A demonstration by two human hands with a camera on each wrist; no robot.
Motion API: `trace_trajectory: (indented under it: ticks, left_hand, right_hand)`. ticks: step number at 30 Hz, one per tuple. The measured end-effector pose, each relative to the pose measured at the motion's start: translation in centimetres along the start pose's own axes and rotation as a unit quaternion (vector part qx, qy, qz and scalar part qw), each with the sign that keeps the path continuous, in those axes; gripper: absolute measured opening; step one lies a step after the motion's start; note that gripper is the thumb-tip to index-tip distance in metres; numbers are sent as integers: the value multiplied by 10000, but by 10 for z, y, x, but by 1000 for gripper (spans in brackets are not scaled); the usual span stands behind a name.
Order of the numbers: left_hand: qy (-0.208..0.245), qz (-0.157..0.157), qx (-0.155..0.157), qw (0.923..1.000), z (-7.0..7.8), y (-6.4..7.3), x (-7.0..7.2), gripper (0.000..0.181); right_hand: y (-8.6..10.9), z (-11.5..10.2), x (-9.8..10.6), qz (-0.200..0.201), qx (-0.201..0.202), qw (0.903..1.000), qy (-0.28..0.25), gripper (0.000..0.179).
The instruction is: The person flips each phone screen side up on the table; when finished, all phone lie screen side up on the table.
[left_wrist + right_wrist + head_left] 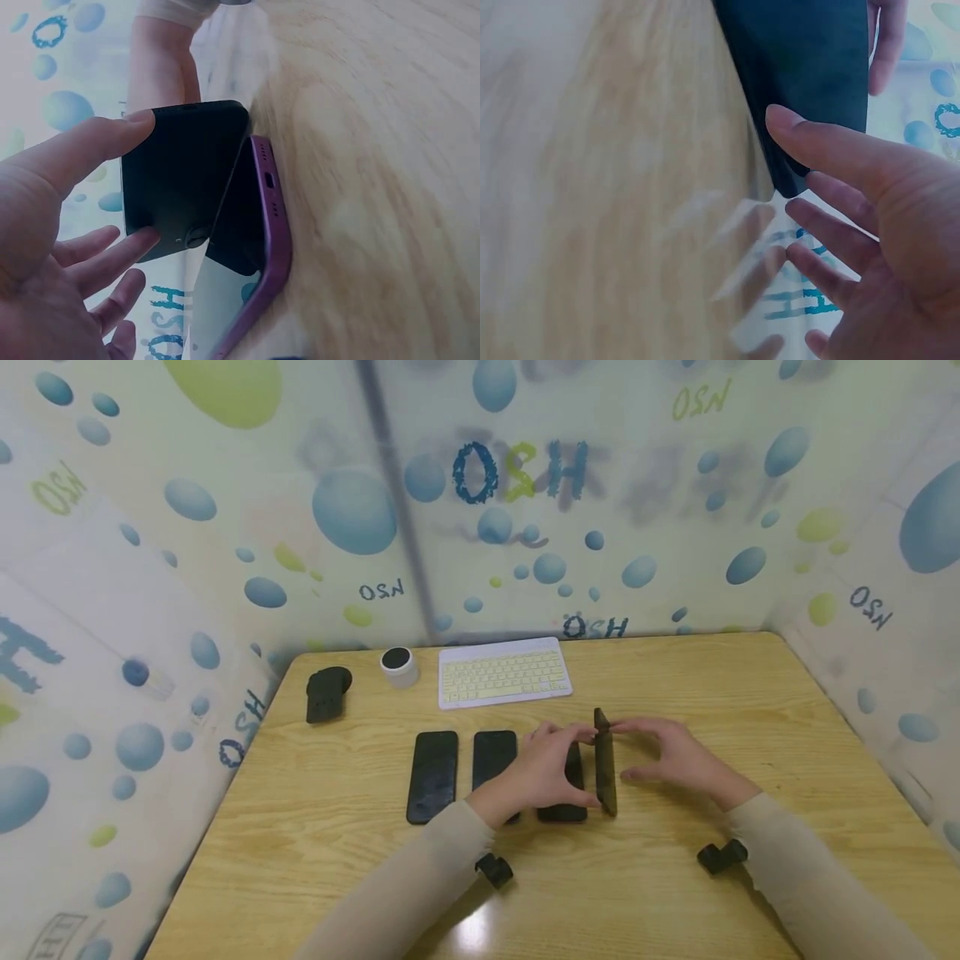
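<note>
A dark smartphone (pixel 605 772) stands on its long edge on the wooden table. My left hand (pixel 542 768) grips it by its two ends, thumb at the near end and fingertips at the far end. In the left wrist view a round lens shows low on its dark face. My right hand (pixel 684 762) is on the phone's other side, fingers spread, fingertips by its far end and thumb slightly off its face. A purple-edged phone (pixel 277 240) lies flat beside it, partly under my left hand. Two more black phones, the leftmost (pixel 432 777) and a middle one (pixel 493 756), lie left of it.
Behind the phones lies a white keyboard (pixel 504 673). To its left stand a white cylinder with a black top (pixel 400 668) and a black object (pixel 327 695). The wooden table (pixel 315 852) meets patterned walls at its back and sides.
</note>
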State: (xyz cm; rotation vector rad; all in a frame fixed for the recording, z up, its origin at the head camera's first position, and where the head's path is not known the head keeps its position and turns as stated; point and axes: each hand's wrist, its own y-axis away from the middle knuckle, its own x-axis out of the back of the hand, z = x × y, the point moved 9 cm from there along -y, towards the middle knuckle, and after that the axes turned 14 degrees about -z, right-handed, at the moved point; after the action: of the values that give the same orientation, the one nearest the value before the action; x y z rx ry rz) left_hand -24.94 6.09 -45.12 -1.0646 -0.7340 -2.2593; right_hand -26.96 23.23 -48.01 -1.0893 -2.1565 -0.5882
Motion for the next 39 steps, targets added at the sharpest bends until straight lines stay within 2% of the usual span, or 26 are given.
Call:
trace_trajectory:
  ticks: [4, 14, 23, 29, 33, 36, 39]
  left_hand:
    - [-152, 54, 29, 9999, -2, 1, -1, 92]
    - [-853, 181, 526, 9948, -1, -8, -12, 94]
    - [-1736, 14, 996, 9798, 3, -21, -24, 99]
    - [-1713, -86, 1054, 9795, 3, -22, -25, 95]
    - [-1498, -94, 942, 9842, 0, -17, -23, 93]
    - [-1332, -15, 908, 9869, -9, -7, -17, 92]
    - [-1234, 153, 981, 9874, -26, 7, -5, 88]
  right_hand:
    - [2, 4, -1, -38, -67, 10000, -30, 65]
    - [12, 6, 10, -160, -79, 9993, 326, 67]
    - [17, 15, 14, -358, -27, 9988, 335, 68]
    - [13, 15, 15, -422, 64, 9979, 496, 69]
    - [13, 6, 17, -389, 85, 9959, 814, 65]
    - [18, 2, 20, -193, -44, 9955, 926, 57]
    - [24, 4, 23, 118, -217, 9964, 808, 48]
